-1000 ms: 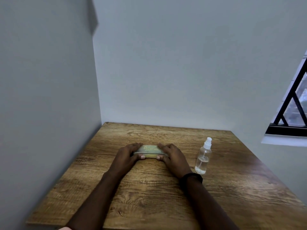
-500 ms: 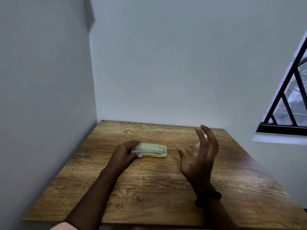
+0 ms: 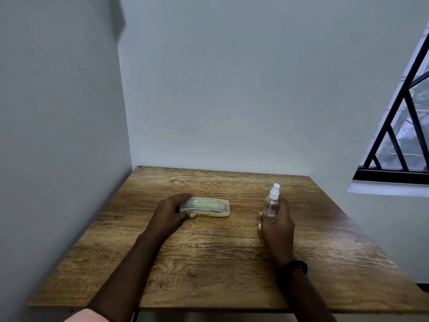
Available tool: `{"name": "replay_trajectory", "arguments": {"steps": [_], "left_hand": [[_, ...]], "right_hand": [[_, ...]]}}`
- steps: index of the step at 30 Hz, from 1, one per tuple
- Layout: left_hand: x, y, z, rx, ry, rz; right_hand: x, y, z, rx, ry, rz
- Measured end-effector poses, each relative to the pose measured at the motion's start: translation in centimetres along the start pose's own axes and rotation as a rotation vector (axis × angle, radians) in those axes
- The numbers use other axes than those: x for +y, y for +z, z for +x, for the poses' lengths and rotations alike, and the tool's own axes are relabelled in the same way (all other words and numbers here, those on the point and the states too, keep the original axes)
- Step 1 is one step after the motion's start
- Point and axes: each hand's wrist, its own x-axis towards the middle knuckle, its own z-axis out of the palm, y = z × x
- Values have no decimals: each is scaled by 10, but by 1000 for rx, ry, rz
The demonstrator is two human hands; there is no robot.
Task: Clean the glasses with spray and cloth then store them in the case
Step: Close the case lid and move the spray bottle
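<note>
So the left hand (image 3: pixel 171 211) grips the left end of the shut case (image 3: pixel 209 206), mid way across the table (image 3: pixel 209 263). The right hand (image 3: pixel 277 225) is curled round the spray bottle (image 3: pixel 271 202) off to its right. Looks like light, slick plastic, so hold the body, not the nozzle.

Left hand (image 3: pixel 170 211): bare forearm reaching forward and inward from the lower left, palm down, fingers curled over the far edge and thumb against the near edge of the case (image 3: pixel 209 206), gripping its left end; a pale sleeve (image 3: pixel 86 316) edge shows near the elbow. Right hand (image 3: pixel 277 225): bare forearm extended forward from the lower right, back of the hand toward the camera, fingers and thumb wrapped round the lower body of the upright spray bottle (image 3: pixel 272 201); black band (image 3: pixel 293 268) on the wrist.
</note>
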Motion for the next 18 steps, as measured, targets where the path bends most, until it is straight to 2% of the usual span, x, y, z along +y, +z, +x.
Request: {"name": "replay_trajectory", "arguments": {"steps": [13, 18], "left_hand": [[-1, 1, 2, -4, -5, -10], [-3, 2, 3, -5, -9, -14]], "right_hand": [[-24, 26, 52, -122, -111, 96], [-11, 45, 42, -162, -72, 82]]}}
